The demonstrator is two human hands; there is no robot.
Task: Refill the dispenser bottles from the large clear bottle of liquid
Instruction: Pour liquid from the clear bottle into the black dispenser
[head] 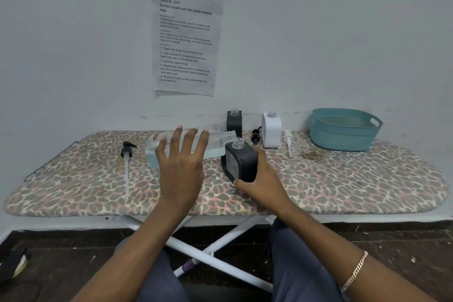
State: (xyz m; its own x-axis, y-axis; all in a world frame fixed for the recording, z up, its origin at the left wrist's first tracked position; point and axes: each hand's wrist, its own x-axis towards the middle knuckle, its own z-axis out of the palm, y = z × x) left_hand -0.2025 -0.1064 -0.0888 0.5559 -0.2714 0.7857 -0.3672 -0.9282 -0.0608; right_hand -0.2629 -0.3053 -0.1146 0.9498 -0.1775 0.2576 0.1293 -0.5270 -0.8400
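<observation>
L grip (181,169), a bare hand, holds the large clear plastic bottle (215,141) tipped on its side above the table (343,179), which is a leopard-print ironing board on white crossed legs. Its fingers spread over the bottle's near side & top; the thumb is hidden. The bottle's open threaded mouth points right, just over the open neck of the black square dispenser bottle (241,162), which has a see-through panel on one face. Pale blue liquid sits toward the clear bottle's base end, at left.

R grip (266,176), also a bare hand, wraps the black bottle from the right & below, w/ the thumb curled under its lower corner. This bottle is tilted, neck leaning toward the clear bottle's mouth. Can't tell if its base touches the table.

Around:
- A black pump head w/ long clear tube (126,154) lies flat left of the clear bottle, apart from it.
- At the back a second black dispenser bottle (234,121) stands upright w/ its neck open, partly blocked by the clear bottle's mouth.
- To its right a small black pump (255,136) lies just beside the white square dispenser bottle (271,130), which is upright & uncapped.
- A white pump (288,138) lies just right of that.
- A teal perforated plastic basket (343,130) sits at back right, w/ a brown stain (311,155) on the cover in front of it.
- A printed paper sheet (186,41) is on the wall above.
- A chain bracelet (355,270) is on the R wrist.
</observation>
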